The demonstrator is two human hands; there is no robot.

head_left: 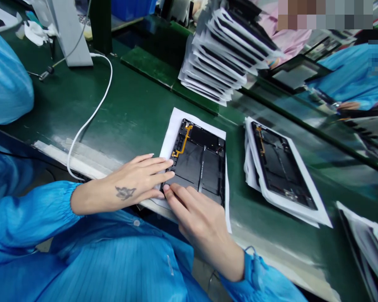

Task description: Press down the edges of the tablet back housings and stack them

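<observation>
A black device housing (212,170) with an orange flex strip (184,142) lies on a white sheet (171,126) near the table's front edge. My left hand (135,180) rests over the housing's left edge, fingers stretched out and slightly apart, holding nothing. Just right of it, my right hand (198,209) has its fingers bent together at the lower left edge of the housing; whatever is between those fingertips is too small to make out.
Right of the housing, a similar one (282,163) lies on stacked white sheets. A tall stack of housings and sheets (220,54) stands behind. More sheets (365,247) are at lower right. A white cable (96,111) crosses the table (135,109) at left. Other people sit nearby.
</observation>
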